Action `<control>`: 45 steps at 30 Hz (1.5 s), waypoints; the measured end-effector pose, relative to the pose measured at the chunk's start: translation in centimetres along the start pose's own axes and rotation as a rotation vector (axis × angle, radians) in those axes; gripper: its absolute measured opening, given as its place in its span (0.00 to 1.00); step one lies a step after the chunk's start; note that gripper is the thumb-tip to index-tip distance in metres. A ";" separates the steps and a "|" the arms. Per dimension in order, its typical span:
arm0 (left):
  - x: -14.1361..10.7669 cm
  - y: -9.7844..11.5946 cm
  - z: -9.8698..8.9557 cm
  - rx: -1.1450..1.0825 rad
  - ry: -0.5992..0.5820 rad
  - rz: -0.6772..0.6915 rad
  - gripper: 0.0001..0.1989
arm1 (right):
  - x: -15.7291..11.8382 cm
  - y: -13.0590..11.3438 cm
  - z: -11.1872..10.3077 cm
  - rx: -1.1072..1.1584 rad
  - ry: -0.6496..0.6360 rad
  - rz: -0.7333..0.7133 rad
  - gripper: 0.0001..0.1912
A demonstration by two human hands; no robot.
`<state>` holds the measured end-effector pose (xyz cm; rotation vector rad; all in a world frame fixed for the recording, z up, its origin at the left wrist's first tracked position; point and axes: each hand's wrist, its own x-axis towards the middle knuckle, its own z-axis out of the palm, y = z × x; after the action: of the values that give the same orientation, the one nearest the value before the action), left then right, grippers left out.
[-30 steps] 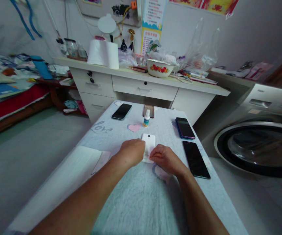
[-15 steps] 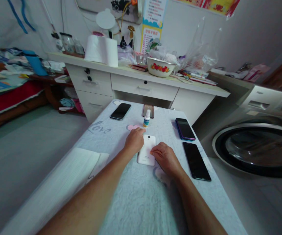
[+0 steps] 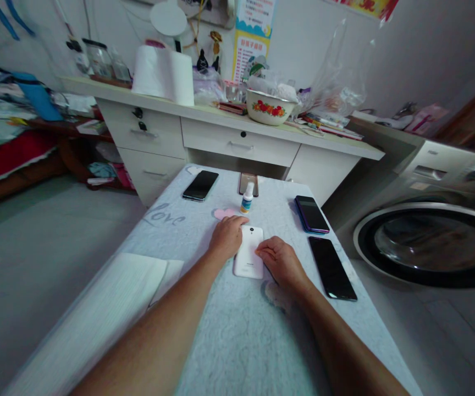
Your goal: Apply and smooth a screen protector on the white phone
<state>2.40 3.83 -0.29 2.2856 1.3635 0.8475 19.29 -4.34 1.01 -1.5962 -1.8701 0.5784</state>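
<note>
A long white drawered desk (image 3: 216,132) stands beyond our pale, patterned, cloth-covered table (image 3: 237,341). We work at the slim white rectangular phone (image 3: 249,257), back up, left hand (image 3: 226,237) and right hand (image 3: 281,259) at opposite edges; whether either clamps it, we cannot tell. Shifting it calls for light fingers.

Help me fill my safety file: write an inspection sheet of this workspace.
Surface: table, patterned cloth on top.
Job's things: white phone, lying camera side up.
Clutter: bottle upright beyond it; brown case behind that; black phone at left, more phones at right.
Hands: left hand at the white phone's left edge, right hand at its right.
Cables: thin cord on the wall, upper left.
Surroundings: loaded desk ahead, washing machine at right.
</note>
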 end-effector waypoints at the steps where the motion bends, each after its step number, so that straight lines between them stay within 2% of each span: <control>1: 0.1 -0.1 0.0 -0.020 0.011 -0.019 0.19 | 0.1 0.0 -0.1 0.007 -0.015 0.012 0.05; 5: 0.3 -0.3 0.2 -0.062 0.032 -0.068 0.18 | 0.7 -0.7 -0.8 -0.034 -0.069 0.031 0.06; 10: 0.4 -0.3 0.2 -0.072 0.029 -0.097 0.17 | 2.5 -1.4 -1.2 -0.094 -0.060 0.055 0.05; 17: 0.5 -0.5 0.3 -0.091 0.048 -0.084 0.16 | 4.9 -1.2 -0.4 -0.150 0.068 0.122 0.07; 23: 0.6 -0.5 0.3 -0.111 0.048 -0.096 0.16 | 5.7 -0.2 0.4 -0.163 0.187 0.125 0.09; 26: 0.7 -0.4 0.4 -0.118 0.050 -0.098 0.15 | 5.9 0.2 0.6 -0.165 0.203 0.119 0.10; 33: 0.7 -0.3 0.4 -0.135 0.054 -0.133 0.15 | 5.4 0.6 0.4 -0.138 0.159 0.051 0.08; 45: 0.7 -0.5 0.7 -0.080 0.097 -0.093 0.13 | 4.2 0.1 -0.6 -0.110 -0.022 -0.102 0.08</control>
<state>2.78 4.70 -0.82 2.1285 1.4388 0.9752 19.45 -0.28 2.08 -1.5574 -2.0175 0.4573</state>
